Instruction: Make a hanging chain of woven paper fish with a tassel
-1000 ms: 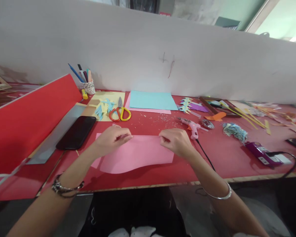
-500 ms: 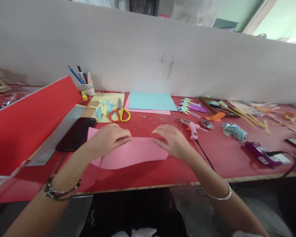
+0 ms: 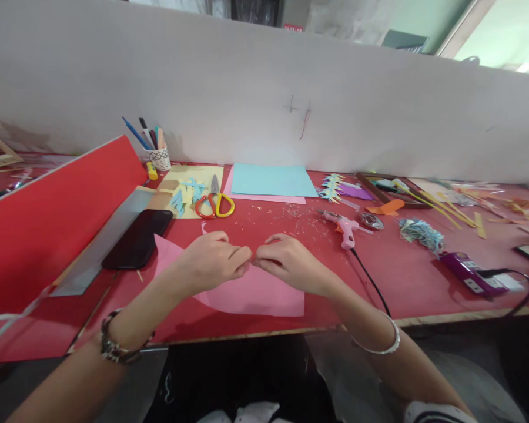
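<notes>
A sheet of pink paper (image 3: pixel 255 296) lies in front of me near the table's front edge, its left corner raised. My left hand (image 3: pixel 218 258) is closed over the paper's far edge, thumb and fingers pinched together. Close beside it, my right hand (image 3: pixel 291 263) pinches the same edge, fingertips almost touching the left ones. What lies between the fingertips is mostly hidden. A small curl of pink paper (image 3: pixel 204 227) shows just beyond the left hand. Scissors (image 3: pixel 214 202) with red and yellow handles lie behind that hand. To the right rests a pink glue gun (image 3: pixel 344 228).
A black phone (image 3: pixel 137 239) and an upright red board (image 3: pixel 66 217) stand at left. Behind are a pen cup (image 3: pixel 159 157) and blue paper (image 3: pixel 273 180). A purple power strip (image 3: pixel 471 275), a shredded-paper bundle (image 3: pixel 421 234) and a tape roll (image 3: pixel 371 221) lie at right.
My hands have come together from either end of the paper's far edge and now pinch near its middle. The sheet has slid slightly toward me; a pink curl has appeared behind my left hand.
</notes>
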Tool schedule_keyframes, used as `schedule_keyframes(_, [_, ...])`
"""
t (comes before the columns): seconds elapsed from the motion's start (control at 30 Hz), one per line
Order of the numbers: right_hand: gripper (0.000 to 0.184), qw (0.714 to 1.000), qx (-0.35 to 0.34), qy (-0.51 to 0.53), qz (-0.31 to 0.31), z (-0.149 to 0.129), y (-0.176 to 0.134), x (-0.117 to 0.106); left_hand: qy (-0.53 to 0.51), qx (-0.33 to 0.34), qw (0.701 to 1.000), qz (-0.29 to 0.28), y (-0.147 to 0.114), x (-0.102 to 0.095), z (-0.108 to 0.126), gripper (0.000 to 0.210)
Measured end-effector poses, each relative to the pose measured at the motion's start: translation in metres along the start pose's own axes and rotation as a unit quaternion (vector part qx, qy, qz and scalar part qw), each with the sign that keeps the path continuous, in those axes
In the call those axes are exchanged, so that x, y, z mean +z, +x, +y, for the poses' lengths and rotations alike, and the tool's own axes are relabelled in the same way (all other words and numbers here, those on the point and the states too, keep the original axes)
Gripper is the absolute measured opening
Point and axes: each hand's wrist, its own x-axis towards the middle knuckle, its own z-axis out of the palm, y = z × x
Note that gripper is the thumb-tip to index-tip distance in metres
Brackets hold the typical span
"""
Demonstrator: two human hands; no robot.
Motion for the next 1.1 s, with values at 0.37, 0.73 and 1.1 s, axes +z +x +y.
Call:
schedule_keyframes(0.37, [0.028,0.996,0.076,0.032,0.032,0.025,-0.030,-0.023,-0.081,-0.130,0.986,-0.063,-0.042,-0.013,-0.031,0.031])
schedule_keyframes(0.73, [0.022,0.962,0.158,0.062,0.212,0.033,-0.031,-0.050,-0.228,-0.403,0.882,-0.083,-0.082,0.009,-0.062,0.020])
schedule_keyframes(1.1, [0.019,0.920,0.183,0.309,0.155,0.054,0.013,0.013,-0.512,-0.508,0.685,0.103,-0.007,0.030,-0.042,0.026])
